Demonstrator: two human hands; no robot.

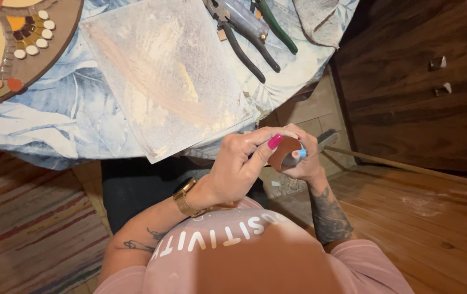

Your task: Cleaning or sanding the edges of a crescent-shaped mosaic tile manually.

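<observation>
I see both hands held together in front of the chest, just off the near edge of the table (37, 136). My left hand (239, 166), with a gold watch (185, 197) on its wrist, is curled shut around a curved reddish-brown tile piece (283, 152), the pink-nailed thumb pressed across its top. My right hand (304, 158) is closed on the same piece from the right, fingers wrapped behind it; a small light-blue tool tip (301, 154) shows between the fingers, but I cannot tell what tool it is. The piece sits between the two hands, above the lap and clear of the table.

On the table, far from the hands, a dusty sheet of sandpaper (162, 71) lies flat on the blue leaf-patterned tablecloth (70, 109). At the far left sits a round mosaic board (53, 38) with orange, cream and brown pieces set in it. At the far right of the sheet lie dark-handled nippers (244, 49) and a green-handled tool (277, 27), with a grey cloth (320, 19) just beside them. A striped rug (26, 228) covers the floor on the left; a dark wooden cabinet (418, 98) stands on the right.
</observation>
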